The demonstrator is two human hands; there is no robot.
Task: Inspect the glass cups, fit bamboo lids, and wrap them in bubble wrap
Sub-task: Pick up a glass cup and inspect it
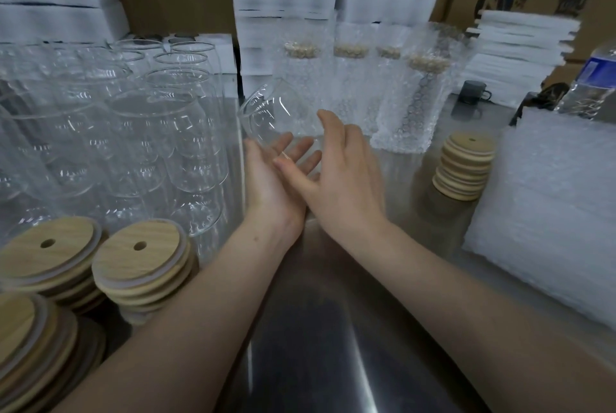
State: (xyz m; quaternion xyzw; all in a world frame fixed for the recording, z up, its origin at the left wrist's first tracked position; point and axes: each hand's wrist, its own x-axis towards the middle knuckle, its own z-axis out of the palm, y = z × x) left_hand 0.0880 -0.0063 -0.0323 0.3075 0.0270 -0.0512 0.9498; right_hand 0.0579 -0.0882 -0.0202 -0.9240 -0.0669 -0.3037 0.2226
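A glass cup [275,114] lies tilted above the middle of the table [320,339]; the left hand [270,179], flat and palm up, carries it; the right hand [345,176], fingers spread wide, touches its base.

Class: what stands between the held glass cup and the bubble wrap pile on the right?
Besides the right hand at the glass cup, only a stack of bamboo lids, left of the bubble wrap pile.

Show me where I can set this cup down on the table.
Bare steel table runs down the middle, between bamboo lid stacks left and bubble wrap pile right. Crowded: glass cups left, wrapped cups behind.
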